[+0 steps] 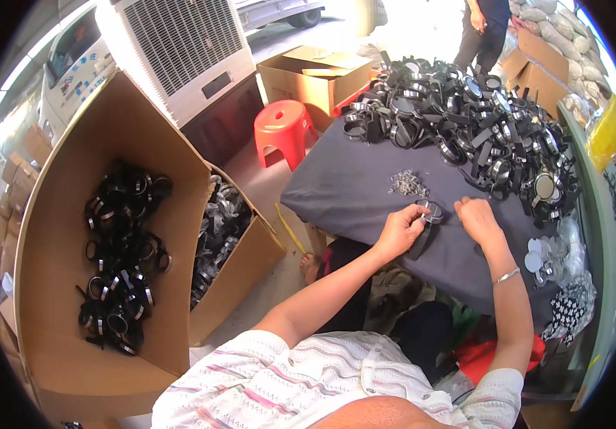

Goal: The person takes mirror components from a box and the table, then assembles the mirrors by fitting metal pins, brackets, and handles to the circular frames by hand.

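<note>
So the left hand (398,232) has its fingers clamped on a round black-and-silver piece (431,209), which sits just to the near right of the little pile of silver bits (409,184) on the grey-covered bench (329,171). A dark strap hangs off it toward the person. The right hand (478,219) is further right of that pile, fingers curled in; honestly can't tell if the tips meet or pinch something. There's a bracelet (506,276) on that wrist.

Beyond and to the right of the pile there's a massive heap of similar pieces (451,114), all jumbled up. Some pale discs (537,259) lie to its near right. Well left of the pile: a red stool (281,129), then a big open carton (172,329) with loads more black rings (118,286) inside.
</note>
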The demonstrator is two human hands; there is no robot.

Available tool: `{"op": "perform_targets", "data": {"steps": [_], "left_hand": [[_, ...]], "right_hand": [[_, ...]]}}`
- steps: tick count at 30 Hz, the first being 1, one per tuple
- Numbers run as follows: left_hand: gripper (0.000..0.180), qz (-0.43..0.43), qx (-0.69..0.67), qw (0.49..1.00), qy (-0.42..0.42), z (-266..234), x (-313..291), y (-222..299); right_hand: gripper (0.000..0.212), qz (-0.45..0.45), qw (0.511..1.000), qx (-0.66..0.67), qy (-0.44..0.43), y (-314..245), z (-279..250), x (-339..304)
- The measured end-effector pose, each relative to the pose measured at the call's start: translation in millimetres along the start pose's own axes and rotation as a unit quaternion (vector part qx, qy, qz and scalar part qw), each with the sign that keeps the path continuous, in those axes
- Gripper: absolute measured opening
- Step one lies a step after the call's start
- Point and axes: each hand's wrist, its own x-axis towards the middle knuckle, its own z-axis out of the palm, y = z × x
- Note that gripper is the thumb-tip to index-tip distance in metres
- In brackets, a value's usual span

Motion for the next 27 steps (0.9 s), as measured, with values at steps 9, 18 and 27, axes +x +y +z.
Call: {"op": "perform_targets", "data": {"steps": [9,18,27], "left_hand": [[0.016,0.044,0.003,0.999,0.005,-10.0,11.7,-3.8],[0.017,0.024,-0.017,1.000,0.001,-2.1,3.5,-0.6],[0.017,0.040,0.014,0.999,0.010,-7.6,9.8,-5.1]], "right_hand": [[0.007,0.279,0.811,0.480,0.186,18.8,22.2,-7.9],[0.010,0.342,0.810,0.467,0.091,-2.8,23.2,-20.2],[0.012,0.250,0.932,0.252,0.073,-3.9,23.8,-0.9]]}}
